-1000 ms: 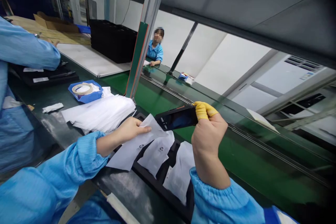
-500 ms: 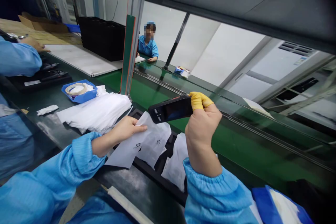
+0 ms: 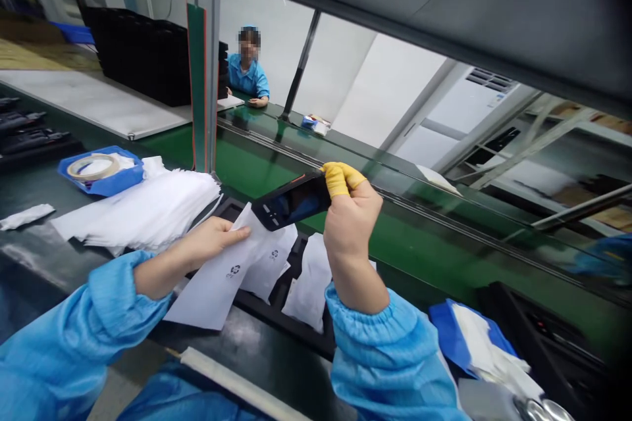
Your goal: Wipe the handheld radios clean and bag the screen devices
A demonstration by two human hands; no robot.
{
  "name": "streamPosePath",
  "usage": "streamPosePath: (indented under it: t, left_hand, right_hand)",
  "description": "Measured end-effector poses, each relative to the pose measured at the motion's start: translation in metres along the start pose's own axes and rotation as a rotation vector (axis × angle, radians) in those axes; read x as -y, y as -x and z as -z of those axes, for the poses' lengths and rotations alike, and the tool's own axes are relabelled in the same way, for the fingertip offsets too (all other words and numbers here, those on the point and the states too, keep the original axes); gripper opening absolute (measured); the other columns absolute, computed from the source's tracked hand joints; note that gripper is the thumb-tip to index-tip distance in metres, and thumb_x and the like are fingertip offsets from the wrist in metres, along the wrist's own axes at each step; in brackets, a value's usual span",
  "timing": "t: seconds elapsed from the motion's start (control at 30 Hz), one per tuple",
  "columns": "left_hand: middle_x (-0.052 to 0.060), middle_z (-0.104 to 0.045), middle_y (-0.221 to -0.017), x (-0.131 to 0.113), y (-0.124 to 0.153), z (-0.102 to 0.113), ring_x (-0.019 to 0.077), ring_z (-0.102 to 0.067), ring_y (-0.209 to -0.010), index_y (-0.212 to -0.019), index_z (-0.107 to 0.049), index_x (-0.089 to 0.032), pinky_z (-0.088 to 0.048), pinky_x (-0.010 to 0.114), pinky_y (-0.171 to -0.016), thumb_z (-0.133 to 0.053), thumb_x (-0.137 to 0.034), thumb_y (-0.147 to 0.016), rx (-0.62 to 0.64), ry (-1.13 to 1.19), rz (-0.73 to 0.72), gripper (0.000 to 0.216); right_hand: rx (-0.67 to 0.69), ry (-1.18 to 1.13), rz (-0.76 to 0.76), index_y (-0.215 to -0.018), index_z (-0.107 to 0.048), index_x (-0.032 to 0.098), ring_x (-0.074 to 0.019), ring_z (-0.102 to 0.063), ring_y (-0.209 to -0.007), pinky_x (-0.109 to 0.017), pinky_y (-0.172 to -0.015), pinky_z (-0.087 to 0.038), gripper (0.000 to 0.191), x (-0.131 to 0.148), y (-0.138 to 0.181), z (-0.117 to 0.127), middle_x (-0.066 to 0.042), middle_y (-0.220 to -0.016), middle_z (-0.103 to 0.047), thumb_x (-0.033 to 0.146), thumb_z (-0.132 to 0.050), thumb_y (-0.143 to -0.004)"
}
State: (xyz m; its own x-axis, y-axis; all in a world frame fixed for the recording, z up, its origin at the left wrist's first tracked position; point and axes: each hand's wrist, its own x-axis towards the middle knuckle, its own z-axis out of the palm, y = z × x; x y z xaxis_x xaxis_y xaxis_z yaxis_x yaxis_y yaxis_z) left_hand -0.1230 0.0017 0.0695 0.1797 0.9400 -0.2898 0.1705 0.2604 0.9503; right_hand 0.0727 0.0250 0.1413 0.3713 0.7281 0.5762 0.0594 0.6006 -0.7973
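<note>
Right hand (image 3: 349, 217) pinches device (image 3: 299, 200) end; opposite edge beside bag (image 3: 210, 293); green surface (image 3: 419, 256) behind.

Two thin white bags (image 3: 307, 286) lie side by side in the long black tray (image 3: 272, 318). A wide heap of white sheets (image 3: 148, 207) lies to the left. Behind it is a blue plastic box (image 3: 123, 177) with a round beige tape roll (image 3: 83, 177) inside.

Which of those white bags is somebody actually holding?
The leftmost printed bag, pinched in the left grip, its top corner up near the device. The middle bag and the right bag lie in the black tray, held by nobody.
</note>
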Motion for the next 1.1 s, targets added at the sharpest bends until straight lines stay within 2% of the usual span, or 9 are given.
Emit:
streamPosePath:
  t: [0.1,0.33,0.47,0.67,0.83,0.9,1.0,1.1]
  left_hand:
    - [0.007,-0.065,-0.056,0.003,0.000,0.000,0.0187,-0.059,-0.049,-0.059,-0.062,-0.013,-0.045,0.027,-0.048,-0.070,-0.069,-0.053,0.009,0.021,0.002,0.057]
    - [0.004,-0.062,-0.052,0.007,0.005,0.005,0.0152,-0.054,-0.045,-0.056,-0.060,-0.013,-0.039,0.023,-0.043,-0.072,-0.064,-0.056,-0.002,-0.023,-0.036,0.052]
    - [0.003,-0.063,-0.056,0.003,0.007,0.002,0.0147,-0.054,-0.047,-0.065,-0.065,-0.012,-0.040,0.023,-0.045,-0.073,-0.060,-0.057,0.047,-0.010,-0.074,0.050]
    - [0.001,-0.064,-0.067,0.005,0.005,-0.005,0.0134,-0.055,-0.056,-0.077,-0.065,-0.014,-0.042,0.022,-0.052,-0.069,-0.059,-0.065,0.127,0.095,-0.214,0.047]
    - [0.006,-0.067,-0.078,-0.001,0.004,-0.008,0.0187,-0.060,-0.070,-0.080,-0.065,-0.015,-0.048,0.029,-0.066,-0.060,-0.064,-0.072,0.194,0.173,-0.298,0.050]
    - [0.008,-0.068,-0.084,-0.004,0.004,-0.007,0.0217,-0.062,-0.079,-0.085,-0.066,-0.015,-0.048,0.031,-0.071,-0.057,-0.063,-0.076,0.203,0.144,-0.356,0.050]
    - [0.006,-0.068,-0.092,-0.005,0.003,-0.004,0.0229,-0.061,-0.088,-0.105,-0.062,-0.018,-0.048,0.031,-0.076,-0.057,-0.056,-0.081,0.158,0.029,-0.469,0.046]
    - [0.005,-0.067,-0.091,-0.002,0.002,-0.001,0.0206,-0.062,-0.082,-0.111,-0.057,-0.018,-0.049,0.030,-0.073,-0.060,-0.051,-0.080,0.142,0.022,-0.475,0.045]
  right_hand:
    - [0.009,-0.001,-0.029,-0.084,-0.068,0.018,-0.0154,-0.061,-0.080,-0.033,-0.081,-0.049,0.023,-0.002,0.003,0.001,-0.002,-0.084,-0.068,0.037,-0.065,-0.071]
    - [0.017,0.038,-0.073,-0.082,-0.069,0.016,-0.0149,-0.059,-0.076,-0.031,-0.076,-0.048,0.025,-0.011,-0.001,0.006,-0.002,-0.080,-0.068,0.037,-0.068,-0.068]
    - [0.118,0.091,-0.097,-0.081,-0.069,0.015,-0.0150,-0.059,-0.072,-0.032,-0.074,-0.048,0.025,-0.008,-0.001,0.002,-0.002,-0.077,-0.068,0.036,-0.067,-0.067]
    - [0.274,0.156,-0.163,-0.079,-0.069,0.017,-0.0177,-0.061,-0.074,-0.033,-0.073,-0.048,0.024,-0.008,0.001,-0.010,-0.004,-0.080,-0.069,0.038,-0.065,-0.068]
    - [0.401,0.158,-0.142,-0.079,-0.069,0.018,-0.0184,-0.062,-0.077,-0.033,-0.077,-0.048,0.021,-0.008,-0.001,-0.016,-0.003,-0.080,-0.070,0.037,-0.064,-0.069]
    - [0.383,0.150,-0.146,-0.078,-0.069,0.018,-0.0180,-0.062,-0.076,-0.033,-0.076,-0.048,0.021,-0.007,-0.002,-0.018,-0.003,-0.079,-0.070,0.036,-0.064,-0.069]
    - [0.242,0.107,-0.138,-0.079,-0.069,0.017,-0.0167,-0.060,-0.072,-0.032,-0.073,-0.048,0.023,-0.007,-0.006,-0.019,-0.002,-0.077,-0.068,0.036,-0.066,-0.067]
    - [0.163,0.052,-0.127,-0.082,-0.068,0.016,-0.0158,-0.060,-0.073,-0.031,-0.073,-0.048,0.025,-0.010,-0.009,-0.020,-0.002,-0.079,-0.068,0.037,-0.067,-0.066]
